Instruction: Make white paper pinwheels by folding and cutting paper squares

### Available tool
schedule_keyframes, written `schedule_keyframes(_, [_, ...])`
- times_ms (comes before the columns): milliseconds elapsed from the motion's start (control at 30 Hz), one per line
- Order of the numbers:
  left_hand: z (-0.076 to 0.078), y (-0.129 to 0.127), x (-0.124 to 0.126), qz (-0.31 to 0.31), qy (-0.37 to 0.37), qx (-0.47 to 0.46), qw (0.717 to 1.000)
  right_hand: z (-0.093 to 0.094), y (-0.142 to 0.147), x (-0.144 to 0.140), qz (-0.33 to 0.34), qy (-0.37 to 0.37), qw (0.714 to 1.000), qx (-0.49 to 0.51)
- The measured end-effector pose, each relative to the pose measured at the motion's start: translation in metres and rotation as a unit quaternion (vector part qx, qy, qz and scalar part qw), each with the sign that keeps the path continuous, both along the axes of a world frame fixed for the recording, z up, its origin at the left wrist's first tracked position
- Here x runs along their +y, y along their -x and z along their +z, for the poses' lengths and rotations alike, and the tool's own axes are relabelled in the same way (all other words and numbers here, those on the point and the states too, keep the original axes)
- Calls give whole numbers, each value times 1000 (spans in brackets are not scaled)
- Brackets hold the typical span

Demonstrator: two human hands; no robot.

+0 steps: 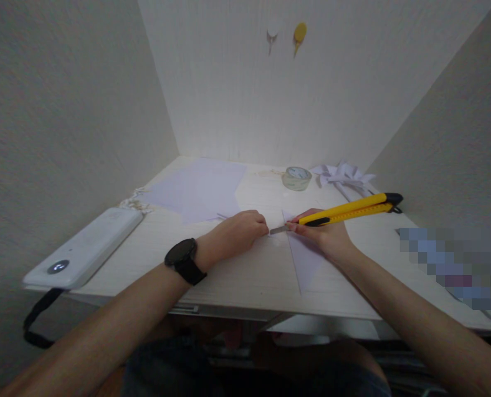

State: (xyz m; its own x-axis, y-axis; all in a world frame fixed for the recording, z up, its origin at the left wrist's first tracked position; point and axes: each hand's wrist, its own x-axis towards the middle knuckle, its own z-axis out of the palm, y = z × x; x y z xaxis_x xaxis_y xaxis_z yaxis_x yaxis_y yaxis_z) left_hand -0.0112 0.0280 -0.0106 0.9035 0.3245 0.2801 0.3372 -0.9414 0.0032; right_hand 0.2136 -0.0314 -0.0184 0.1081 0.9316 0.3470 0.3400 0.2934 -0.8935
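Note:
My right hand (330, 234) grips a yellow box cutter (345, 209) near its front end, with the grey blade out and pointing left. The blade's tip is close to the fingers of my left hand (245, 229), which are curled closed just above the table. A small white bit shows at those fingertips; what they hold is hidden. A pale triangular piece of paper (305, 262) lies beneath my right hand. Behind my left hand, a narrow paper edge (222, 215) pokes out beside a larger pale sheet of paper (204, 184).
A roll of clear tape (297, 178) and a folded paper shape (342, 175) stand at the back. On the left lies a white power bank (86, 248) with a black strap. A blurred-out object (452, 270) is at the right. Walls enclose the white table (233, 284).

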Motion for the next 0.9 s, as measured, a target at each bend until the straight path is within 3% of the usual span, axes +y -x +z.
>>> schedule_keyframes(900, [4,0,-5,3,-42,15,999,-4,-2,2,10,4,1000,8])
